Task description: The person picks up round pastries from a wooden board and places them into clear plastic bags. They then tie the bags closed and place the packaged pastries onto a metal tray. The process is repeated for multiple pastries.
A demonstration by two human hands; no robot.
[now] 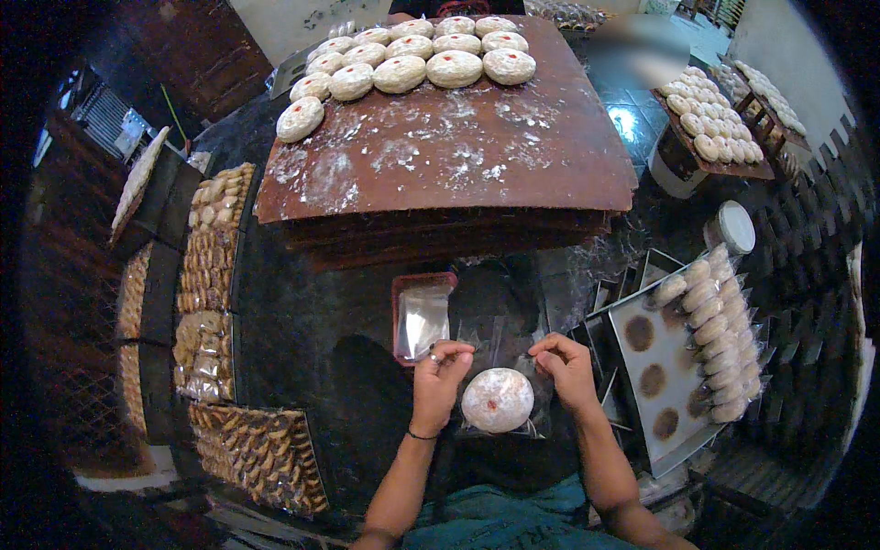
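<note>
A round white floury bun (497, 401) with a small red mark lies in front of me, in or on a clear plastic bag (500, 353). My left hand (440, 380) pinches the bag's edge at the upper left of the bun, thumb against fingers. On the opposite side my right hand (564, 367) pinches the bag's other upper corner. Both hands are apart from the bun itself. Just beyond my left hand sits a red-rimmed tray (398, 316) holding a stack of clear bags (424, 316).
Ahead, floury brown boards (431, 151) are stacked, with several white buns (400, 73) on top. To the right stands a metal tray (646, 371) with a row of bagged buns (720, 321). Trays of packed baked goods (261, 454) line the left. A white tub (733, 227) stands right.
</note>
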